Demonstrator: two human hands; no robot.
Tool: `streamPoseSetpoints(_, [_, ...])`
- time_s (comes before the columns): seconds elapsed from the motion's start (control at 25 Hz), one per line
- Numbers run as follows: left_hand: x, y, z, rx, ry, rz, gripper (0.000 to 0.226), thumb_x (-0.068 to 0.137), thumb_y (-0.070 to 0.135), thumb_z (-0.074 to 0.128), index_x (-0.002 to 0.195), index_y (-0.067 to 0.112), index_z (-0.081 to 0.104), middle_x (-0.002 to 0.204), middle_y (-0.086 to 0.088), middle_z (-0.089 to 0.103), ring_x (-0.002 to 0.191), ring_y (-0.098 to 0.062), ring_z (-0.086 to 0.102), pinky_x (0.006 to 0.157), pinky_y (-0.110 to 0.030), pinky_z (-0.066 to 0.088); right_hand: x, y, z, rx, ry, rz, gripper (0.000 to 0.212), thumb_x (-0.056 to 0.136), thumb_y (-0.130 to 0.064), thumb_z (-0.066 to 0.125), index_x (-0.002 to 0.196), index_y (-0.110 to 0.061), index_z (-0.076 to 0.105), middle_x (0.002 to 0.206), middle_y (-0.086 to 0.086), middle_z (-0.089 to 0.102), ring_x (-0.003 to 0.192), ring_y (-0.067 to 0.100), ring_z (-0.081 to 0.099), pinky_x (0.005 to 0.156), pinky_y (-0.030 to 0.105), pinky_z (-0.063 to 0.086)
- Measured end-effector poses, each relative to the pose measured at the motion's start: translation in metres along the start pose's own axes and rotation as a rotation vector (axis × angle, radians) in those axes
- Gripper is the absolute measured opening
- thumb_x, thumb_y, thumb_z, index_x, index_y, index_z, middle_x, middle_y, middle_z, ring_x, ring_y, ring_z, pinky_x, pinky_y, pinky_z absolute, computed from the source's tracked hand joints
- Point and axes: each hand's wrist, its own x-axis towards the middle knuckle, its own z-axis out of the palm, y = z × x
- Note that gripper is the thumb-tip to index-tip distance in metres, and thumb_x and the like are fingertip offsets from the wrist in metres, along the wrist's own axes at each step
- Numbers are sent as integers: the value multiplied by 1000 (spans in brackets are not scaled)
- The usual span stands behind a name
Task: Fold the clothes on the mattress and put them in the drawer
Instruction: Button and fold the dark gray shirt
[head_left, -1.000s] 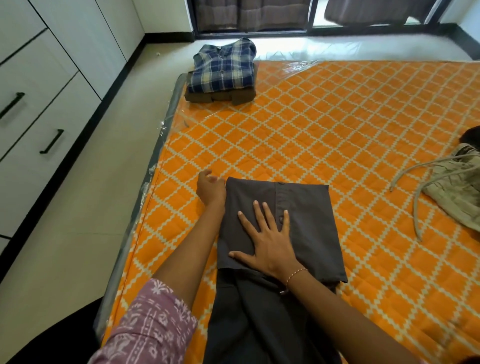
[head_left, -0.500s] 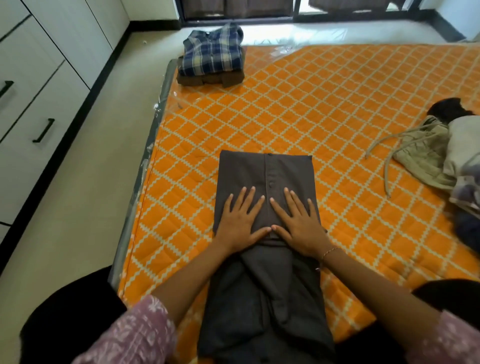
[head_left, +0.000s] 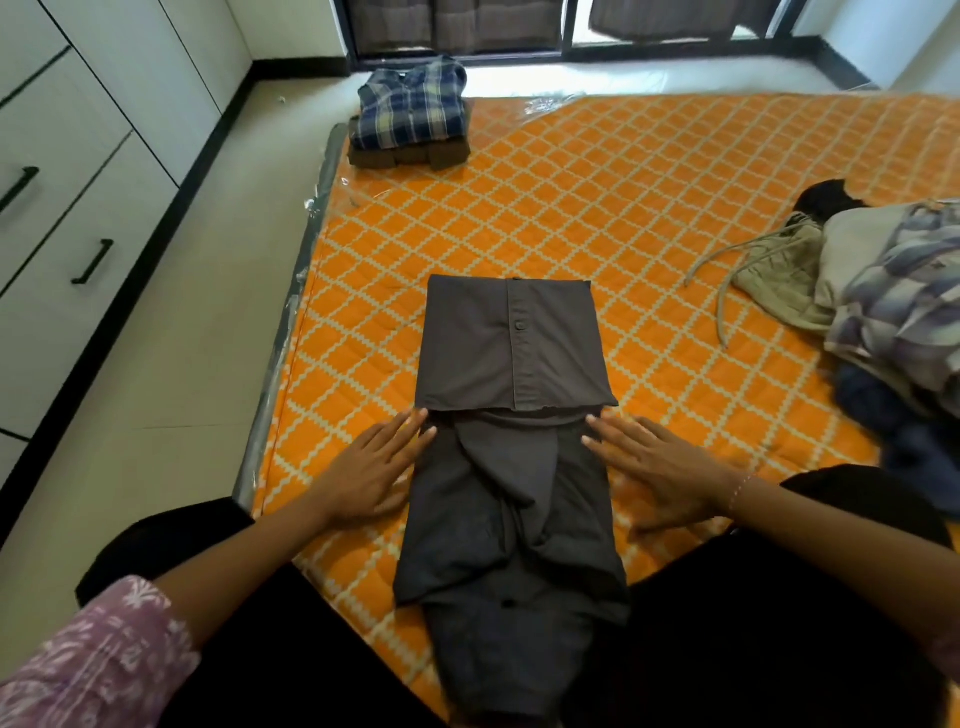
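- No readable brand, label or writing on any cloth or furniture.
- White drawers (head_left: 78, 249) with black bar handles, far left of the left hand, across the floor from the mattress.
- Left hand (head_left: 371, 470): palm down, fingers straight and together, flat on the orange mattress (head_left: 675, 218) just beside the left edge of the grey shirt (head_left: 511, 441); fingertips touch the shirt edge under the folded flap. Holds nothing. Forearm comes in from bottom left, purple printed sleeve (head_left: 88, 670) at the elbow.
- Grey shirt lies between both hands, button placket up, far part folded back over itself into a neat rectangle; near part bunched, running toward the person's lap.
- Plaid shirt (head_left: 413, 106) folded on a brown folded garment (head_left: 410, 153), well ahead of the left hand at the mattress's far corner.
- Right hand (head_left: 660, 470): palm down, fingers spread and straight, on the mattress touching the shirt's right edge. Grips nothing. Thin bracelet (head_left: 740, 491) on the wrist.
- Unfolded clothes pile (head_left: 883, 306), beige piece with drawcords, right of the right hand, well apart.
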Motion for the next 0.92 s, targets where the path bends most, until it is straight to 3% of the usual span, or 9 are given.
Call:
streamPoseSetpoints(0.08, [6,19,-9,28,-135,106,93,81,59,42,152,18,-3,159,-8,7,145,-27,13,112,-40,17,6,-23,3,-8,-16,-130,108,66,-80,43,151,-16,21,156,12,20,142,27,22,112,44,20])
streamPoseSetpoints(0.16, [22,33,-19,100,-248,168,93,82,59,43,149,27,-12,158,-7,10,146,-24,11,115,-40,11,24,-45,7,44,28,-169,98,75,-64,50,153,-25,5,159,5,6,146,25,10,118,43,13])
streamPoseSetpoints(0.32, [38,36,-41,-257,-629,-59,74,87,42,36,150,32,0,159,4,-6,146,-14,-7,116,-37,0,31,-57,3,461,-44,-60,70,84,-76,20,142,-45,-5,155,-17,-8,145,7,-10,119,32,-4])
streamPoseSetpoints(0.44, [55,33,-74,-866,-750,-281,50,102,25,33,149,21,16,149,10,16,137,-7,18,109,-27,20,26,-42,-19,1160,-112,134,48,101,-37,36,138,-35,6,157,-3,10,143,9,15,117,27,14])
streamPoseSetpoints(0.52, [77,17,-96,-1036,-776,-398,35,102,10,33,137,12,34,137,-2,35,109,-3,45,95,-22,37,30,-17,-51,1543,-128,289,48,93,-29,56,136,-22,35,144,10,45,126,13,47,105,31,38])
streamPoseSetpoints(0.6, [100,-10,-110,-1200,-737,-472,29,100,16,39,128,7,44,130,-12,48,90,-6,59,83,-24,49,41,3,-89,1807,-70,418,35,88,-37,59,114,-14,59,93,4,72,80,12,69,77,35,54])
streamPoseSetpoints(0.68, [126,-37,-114,-1431,-577,-623,46,92,42,49,125,9,51,123,-12,59,98,-22,64,79,-33,51,68,29,-105,1908,75,591,30,99,-29,42,100,-4,59,69,4,70,57,13,67,55,26,53])
streamPoseSetpoints(0.84, [156,-32,-91,-1493,-100,-1235,32,96,42,48,83,14,57,83,-6,57,72,-19,53,63,-27,40,119,49,-78,1963,361,993,49,92,-39,57,117,3,60,117,20,64,99,34,62,86,42,52])
streamPoseSetpoints(0.92, [152,-19,-81,-1601,-72,-1309,34,95,42,50,84,11,59,78,-6,56,69,-20,51,57,-28,38,117,41,-66,2021,387,1070,44,93,-38,57,113,1,62,113,18,64,100,35,60,78,40,51])
